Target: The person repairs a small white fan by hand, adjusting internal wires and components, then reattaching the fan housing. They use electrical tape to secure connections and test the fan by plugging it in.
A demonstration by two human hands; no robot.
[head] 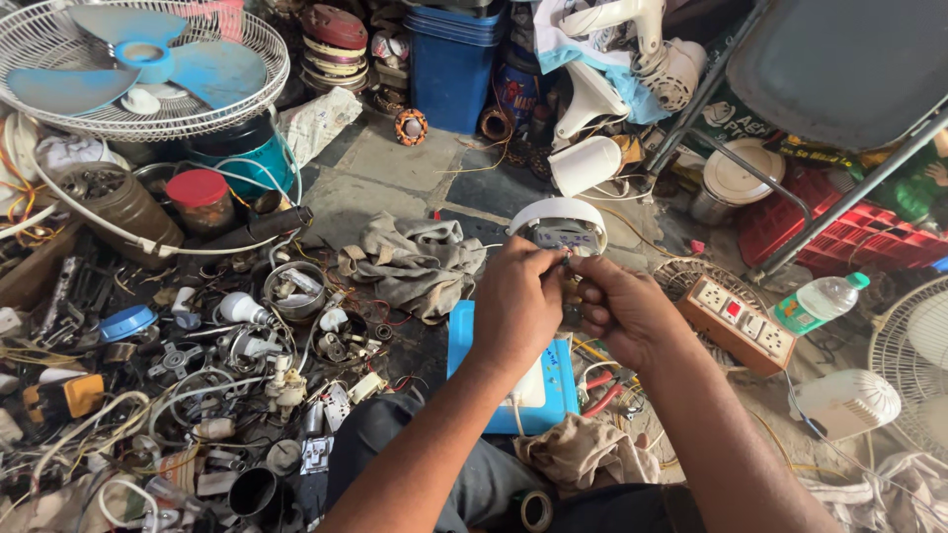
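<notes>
Both hands meet over the middle of the cluttered floor. Left hand (515, 301) has its fingers curled together, pinching the near rim of a round white fan motor housing (559, 225), which sits tilted toward the camera so its grey inner face shows. Right hand (614, 308) is closed too, fingertips pressed around a small dark part just below that housing; what the part is cannot be made out. Beneath the hands lies a blue plastic box (553, 385) with red-handled pliers (599, 390) beside it. A grey rag (415, 259) is bunched to the left, a wooden socket board (736, 324) with 1 red switch sits to the right, near a clear plastic bottle (820, 301). A fan guard with blue blades (138, 64) leans at the upper left.
</notes>
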